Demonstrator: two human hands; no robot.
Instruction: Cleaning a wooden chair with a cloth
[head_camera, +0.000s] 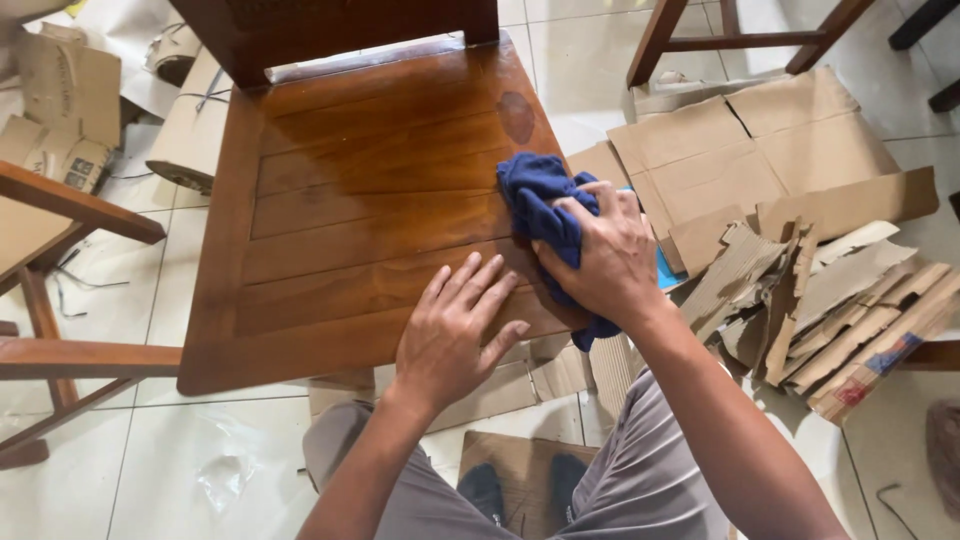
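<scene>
A brown wooden chair seat (350, 220) with slats fills the middle of the view; its far part looks glossy and darker. My right hand (605, 260) grips a bunched dark blue cloth (540, 200) and presses it on the seat's right edge. My left hand (455, 335) lies flat with fingers spread on the seat's front rail, just left of the cloth. My knees in grey trousers (640, 480) show below.
Flattened and torn cardboard pieces (790, 200) lie on the white tiled floor to the right. Another wooden chair frame (60, 290) stands at the left, more chair legs (740, 40) at the top right. Boxes (60, 110) sit at the top left.
</scene>
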